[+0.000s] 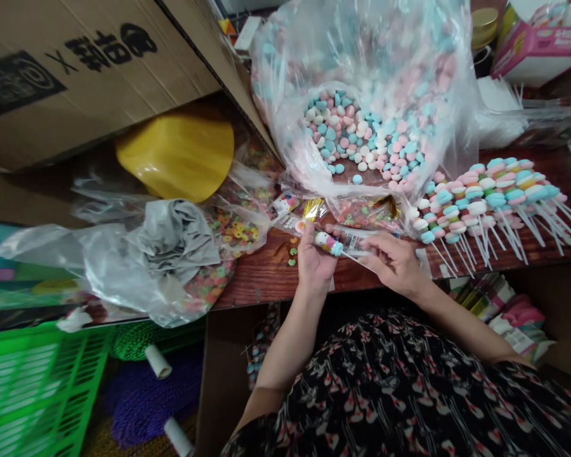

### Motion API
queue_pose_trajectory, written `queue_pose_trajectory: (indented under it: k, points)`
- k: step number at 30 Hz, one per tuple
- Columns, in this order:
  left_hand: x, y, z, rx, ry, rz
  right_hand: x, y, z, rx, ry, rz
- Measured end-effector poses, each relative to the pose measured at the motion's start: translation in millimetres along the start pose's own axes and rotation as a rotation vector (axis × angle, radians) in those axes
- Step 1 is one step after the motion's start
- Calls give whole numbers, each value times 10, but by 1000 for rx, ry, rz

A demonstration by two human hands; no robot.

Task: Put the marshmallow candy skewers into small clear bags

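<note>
Over the table's front edge, my left hand (pixel 315 261) grips a candy stick (pixel 335 248) inside a small clear printed wrapper. Pale blue candy shows at the wrapper's lower end, and a thin white stick points from it toward my right hand (pixel 396 263). The right fingers are pinched together around the stick end or the wrapper's edge; which one is hard to make out. Behind both hands lie printed wrappers (pixel 354 240) and a clear bag of ring candies (pixel 368 212). A few loose ring candies (pixel 292 251) rest left of my left hand.
A large clear bag (pixel 285 120) of pink, white and blue candies stands open at the back. Many candy sticks (pixel 485 197) are piled on the right. A cardboard box (pixel 99 76), a yellow sheet (pixel 181 152) and crumpled plastic bags (pixel 171 247) occupy the left. A green crate (pixel 71 381) stands below.
</note>
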State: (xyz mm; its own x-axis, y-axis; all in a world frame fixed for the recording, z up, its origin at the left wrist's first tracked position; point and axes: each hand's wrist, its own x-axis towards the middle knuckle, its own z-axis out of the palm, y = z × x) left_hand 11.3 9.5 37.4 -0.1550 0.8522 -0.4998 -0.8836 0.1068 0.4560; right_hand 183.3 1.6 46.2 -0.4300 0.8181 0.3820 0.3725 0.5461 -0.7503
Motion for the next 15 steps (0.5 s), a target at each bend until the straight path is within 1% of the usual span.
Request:
queue_pose_trajectory:
  k: [1, 3, 5, 8, 11, 15]
  points:
    - [1, 25, -9, -8, -10, 19, -53, -21, -22, -59, -43, 22]
    - [-5, 49, -10, -15, -29, 51, -146, -34, -15, -198, -83, -8]
    - [-19, 40, 4, -13, -42, 63, -201, -11, 41, -325, -58, -72]
    - [-46, 3, 17, -13, -63, 62, -204, 47, 127, -459, 26, -150]
    - [-64, -6, -4, -11, -92, 72, -173, 85, 151, -494, 49, -168]
    - [-67, 31, -62, 21, -117, 72, -164, 101, 119, -438, 18, -97]
